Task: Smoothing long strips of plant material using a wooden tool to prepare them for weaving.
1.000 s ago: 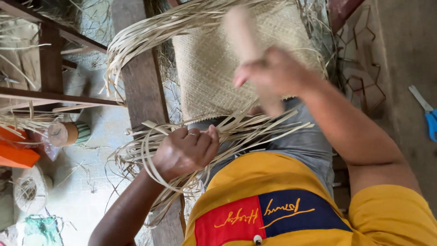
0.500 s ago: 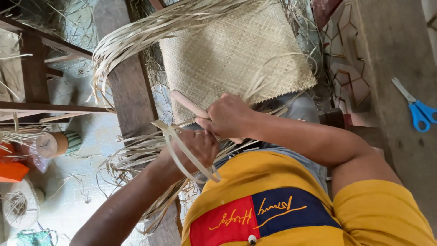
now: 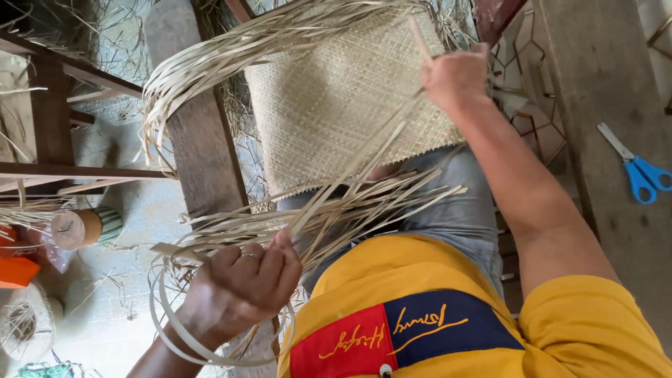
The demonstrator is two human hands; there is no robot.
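A pale woven straw mat (image 3: 336, 105) lies over my lap, with loose strips trailing from its edges. My left hand (image 3: 241, 287), a ring on one finger, is shut on a bundle of loose straw strips (image 3: 350, 203) near my waist. My right hand (image 3: 455, 73) is raised over the mat's far right corner. It grips a thin wooden stick (image 3: 418, 38) and a single long strip that runs taut down toward the bundle.
Blue-handled scissors (image 3: 640, 171) lie on the wooden surface at right. A wooden plank (image 3: 199, 140) runs under the mat at left, and a wooden frame (image 3: 49, 119) stands further left. A striped spool (image 3: 84, 227), an orange object (image 3: 17, 269) and a twine ball (image 3: 28, 325) sit on the floor.
My right hand has moved from beside my left hand up to the mat's far right, drawing a strip out with it. My left hand has dropped lower, toward my body.
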